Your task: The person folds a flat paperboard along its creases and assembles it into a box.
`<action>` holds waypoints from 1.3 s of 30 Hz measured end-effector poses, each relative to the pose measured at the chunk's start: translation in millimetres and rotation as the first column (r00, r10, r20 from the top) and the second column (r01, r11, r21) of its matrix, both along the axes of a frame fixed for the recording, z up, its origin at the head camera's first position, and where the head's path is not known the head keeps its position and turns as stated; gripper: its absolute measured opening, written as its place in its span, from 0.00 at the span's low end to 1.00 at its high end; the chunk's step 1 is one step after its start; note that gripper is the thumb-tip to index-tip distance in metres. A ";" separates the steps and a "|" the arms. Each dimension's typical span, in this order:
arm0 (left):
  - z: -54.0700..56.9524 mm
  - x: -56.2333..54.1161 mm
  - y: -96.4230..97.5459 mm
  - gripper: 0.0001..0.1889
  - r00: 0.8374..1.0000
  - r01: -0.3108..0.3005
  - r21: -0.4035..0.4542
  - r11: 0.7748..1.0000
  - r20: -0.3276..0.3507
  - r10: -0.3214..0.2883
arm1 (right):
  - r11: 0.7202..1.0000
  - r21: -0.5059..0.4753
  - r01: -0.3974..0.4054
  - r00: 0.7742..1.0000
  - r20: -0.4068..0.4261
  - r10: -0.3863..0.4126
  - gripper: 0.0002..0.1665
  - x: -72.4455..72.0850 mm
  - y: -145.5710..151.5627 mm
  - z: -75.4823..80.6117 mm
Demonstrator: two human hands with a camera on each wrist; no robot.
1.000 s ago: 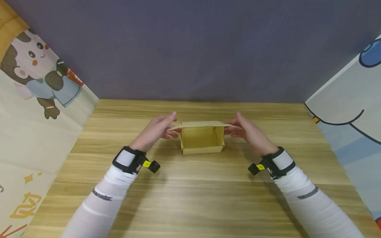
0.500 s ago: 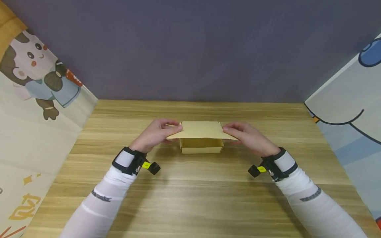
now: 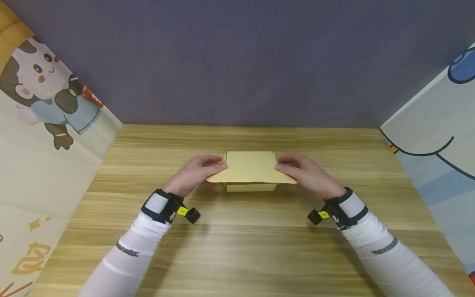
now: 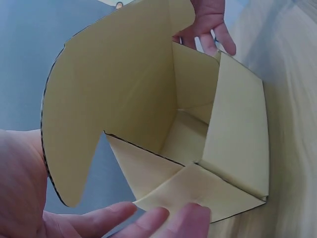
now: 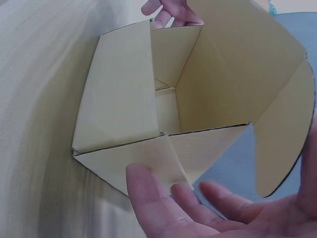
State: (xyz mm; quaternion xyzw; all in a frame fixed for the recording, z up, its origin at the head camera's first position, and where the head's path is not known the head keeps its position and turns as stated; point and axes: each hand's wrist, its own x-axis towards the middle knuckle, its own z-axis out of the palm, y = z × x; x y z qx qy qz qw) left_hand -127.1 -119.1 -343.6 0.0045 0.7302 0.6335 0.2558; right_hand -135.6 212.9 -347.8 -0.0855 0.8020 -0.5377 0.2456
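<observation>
Between left grip [image 3: 194,173] and right grip [image 3: 309,173], cardboard box [image 3: 251,187], thumbs [image 3: 217,168] on its lid [image 3: 250,167], fingers [image 5: 146,191] straight alongside.

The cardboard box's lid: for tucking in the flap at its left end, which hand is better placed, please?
Probably the left hand: it is right at the left flap, its fingers beside the near end wall, while the right hand is at the box's opposite end.

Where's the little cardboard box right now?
In the head view, the box sits near the picture's middle on the wooden table, between the left hand and the right hand, under its half-open lid.
</observation>
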 end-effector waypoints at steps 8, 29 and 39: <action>-11.0 5.4 1.8 0.34 0.999 0.032 -0.022 0.999 0.018 -0.031 | 1.000 -0.003 -0.012 1.000 0.026 0.012 0.41 3.2 -5.7 -12.4; -35.2 16.3 11.9 0.30 0.990 -0.104 -0.121 0.987 -0.107 0.092 | 0.995 0.074 0.067 0.996 -0.056 -0.063 0.45 12.7 -12.5 -35.3; -39.9 19.9 14.8 0.30 0.982 -0.149 -0.114 0.982 -0.131 0.134 | 0.996 0.026 0.081 0.996 -0.045 -0.080 0.43 14.7 -12.9 -38.4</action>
